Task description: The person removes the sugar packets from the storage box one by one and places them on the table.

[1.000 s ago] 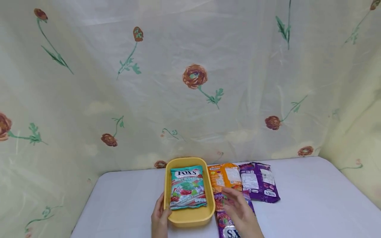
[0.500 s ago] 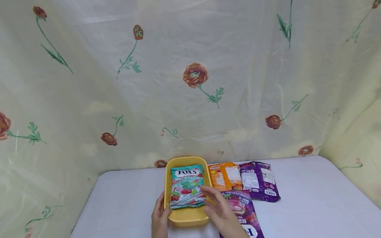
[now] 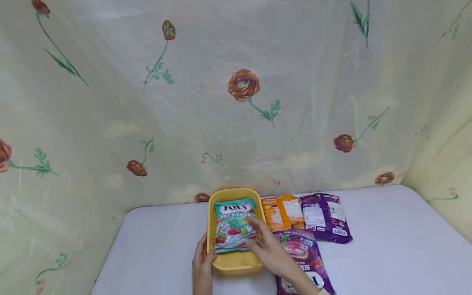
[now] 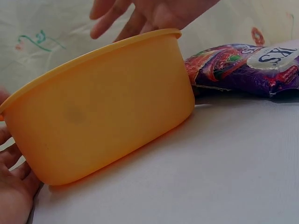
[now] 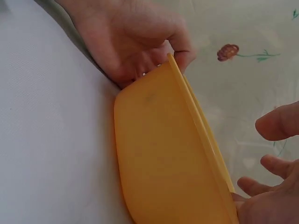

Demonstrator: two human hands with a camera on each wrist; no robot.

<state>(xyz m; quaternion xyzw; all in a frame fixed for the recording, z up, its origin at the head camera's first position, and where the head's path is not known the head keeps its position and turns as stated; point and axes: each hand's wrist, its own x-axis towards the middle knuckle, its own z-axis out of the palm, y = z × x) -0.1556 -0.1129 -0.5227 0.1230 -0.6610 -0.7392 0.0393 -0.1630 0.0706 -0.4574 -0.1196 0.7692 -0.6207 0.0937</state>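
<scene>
A yellow plastic tub (image 3: 237, 268) stands on the table with a teal Fox's Mint Blossom candy bag (image 3: 235, 225) lying in it. My left hand (image 3: 202, 266) grips the tub's left side, the thumb hooked over the rim, as the right wrist view also shows. Above the tub's right part, my right hand (image 3: 271, 252) hovers with loosely spread fingers, its fingertips overlapping the teal bag. Nothing is held in it. A purple berry candy bag (image 3: 300, 248) lies right of the tub, partly hidden by my right forearm.
An orange candy bag (image 3: 282, 211) and a dark purple one (image 3: 326, 217) lie back-side up to the right of the tub, near the table's far edge. A floral curtain (image 3: 243, 131) hangs behind the white-covered table (image 3: 162, 246).
My right hand has moved left from over the purple berry bag to above the tub. That bag now lies shifted to the right. The left hand keeps its grip.
</scene>
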